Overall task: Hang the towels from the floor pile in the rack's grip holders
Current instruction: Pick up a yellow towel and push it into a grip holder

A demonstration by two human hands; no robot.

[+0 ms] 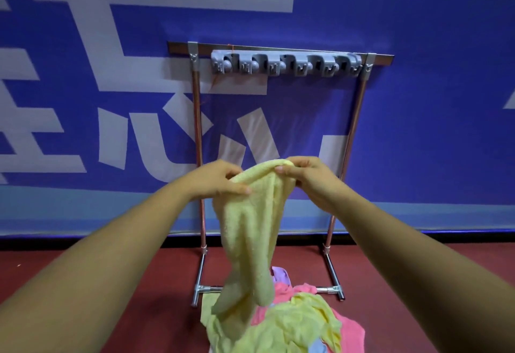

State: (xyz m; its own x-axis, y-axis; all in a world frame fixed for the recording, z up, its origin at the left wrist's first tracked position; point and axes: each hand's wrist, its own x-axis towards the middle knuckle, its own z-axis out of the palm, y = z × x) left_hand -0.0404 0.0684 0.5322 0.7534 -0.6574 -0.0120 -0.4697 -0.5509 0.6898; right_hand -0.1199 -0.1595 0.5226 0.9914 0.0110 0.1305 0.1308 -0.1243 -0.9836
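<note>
A yellow towel (250, 230) hangs in the air in front of the rack, its top edge bunched between both hands. My left hand (220, 182) pinches the top edge on the left, and my right hand (309, 177) grips it on the right. The towel's lower end dangles just above the floor pile (292, 322) of yellow, pink and lilac towels. The metal rack (198, 135) stands behind, and its grey bar of grip holders (287, 64) carries nothing, well above the hands.
A blue and white banner wall stands right behind the rack. The floor (111, 283) is dark red. The rack's feet (200, 291) stick forward on either side of the pile.
</note>
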